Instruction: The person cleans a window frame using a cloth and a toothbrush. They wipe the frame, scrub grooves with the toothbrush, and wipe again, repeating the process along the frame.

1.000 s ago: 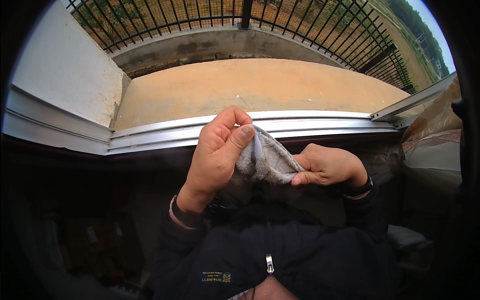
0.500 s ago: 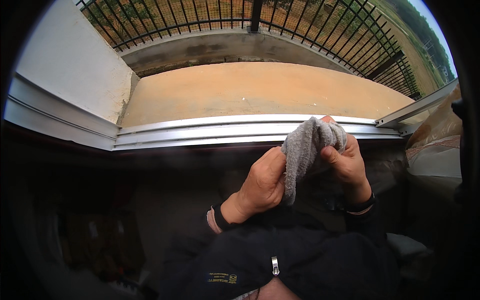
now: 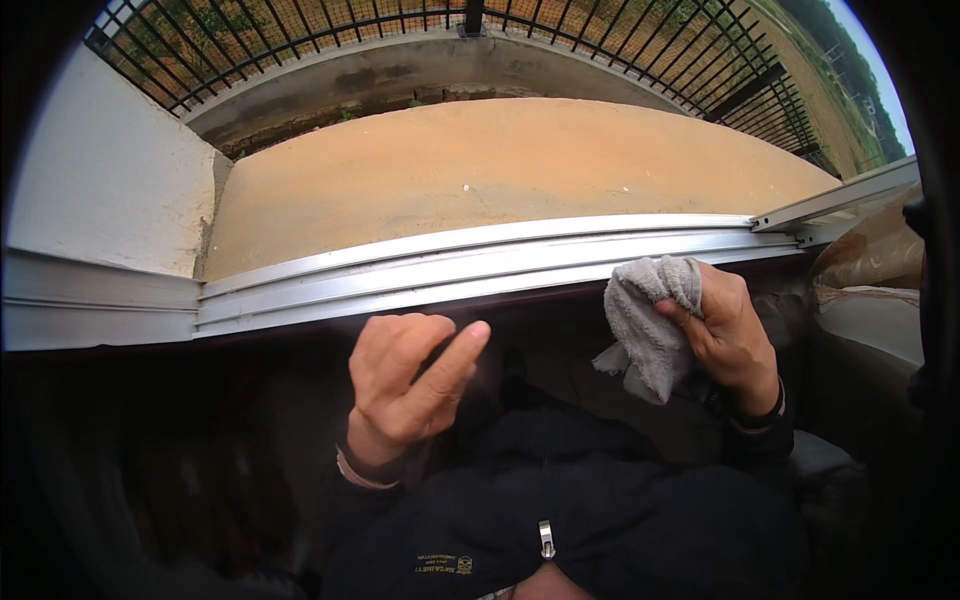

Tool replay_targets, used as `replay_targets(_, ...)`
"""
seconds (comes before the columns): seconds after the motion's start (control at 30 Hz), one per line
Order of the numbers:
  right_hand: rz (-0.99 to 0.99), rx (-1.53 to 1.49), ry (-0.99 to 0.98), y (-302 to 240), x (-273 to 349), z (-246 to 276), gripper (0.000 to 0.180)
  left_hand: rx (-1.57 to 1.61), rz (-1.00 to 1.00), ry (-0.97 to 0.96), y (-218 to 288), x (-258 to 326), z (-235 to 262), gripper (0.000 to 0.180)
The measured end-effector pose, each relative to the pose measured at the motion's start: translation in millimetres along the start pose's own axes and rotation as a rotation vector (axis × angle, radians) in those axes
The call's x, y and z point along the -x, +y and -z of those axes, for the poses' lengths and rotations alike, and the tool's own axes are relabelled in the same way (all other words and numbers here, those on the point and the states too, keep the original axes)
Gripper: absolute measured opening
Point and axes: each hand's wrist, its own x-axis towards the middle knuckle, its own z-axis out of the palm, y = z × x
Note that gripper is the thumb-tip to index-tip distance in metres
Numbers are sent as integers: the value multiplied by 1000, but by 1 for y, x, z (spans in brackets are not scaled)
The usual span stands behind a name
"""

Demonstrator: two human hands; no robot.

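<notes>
A grey terry cloth (image 3: 650, 335) hangs crumpled from my right hand (image 3: 738, 330), its folds bunched between thumb and fingers. The cloth's upper part overlaps the lower edge of the metal track, and its loose end droops toward my body. My left hand (image 3: 410, 385) is apart from the cloth, below the track's near edge. Its fingers are loosely bent and the thumb stands away from them, with nothing held. The silver sliding-window track (image 3: 470, 262) runs across in front of both hands, its grooves facing up.
Beyond the track lies a tan outer sill (image 3: 520, 170), with a low concrete wall and black railing (image 3: 470, 18) behind it. A white wall (image 3: 110, 170) borders the left. At the right stand the window frame's edge (image 3: 840, 197) and a patterned curtain-like fabric (image 3: 872, 250).
My left hand has let go of the cloth and moved left. The cloth now hangs from my right hand alone, which is slightly farther right. The view has shifted a little.
</notes>
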Motion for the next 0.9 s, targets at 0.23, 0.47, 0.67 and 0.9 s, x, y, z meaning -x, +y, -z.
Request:
replay_targets(0.23,-264,689,-204,-10,-15,28,34,-350,212,190,-63,18,50,20)
replay_targets(0.47,-409,855,-421,-22,-36,32,27,-408,218,200,-83,32,47,19)
replay_targets(0.67,-487,851,-380,-41,-32,-1,11,-426,195,182,-83,34,44,18)
replay_targets(0.9,-295,804,-349,-52,-39,-19,8,-436,196,168,-82,31,47,16)
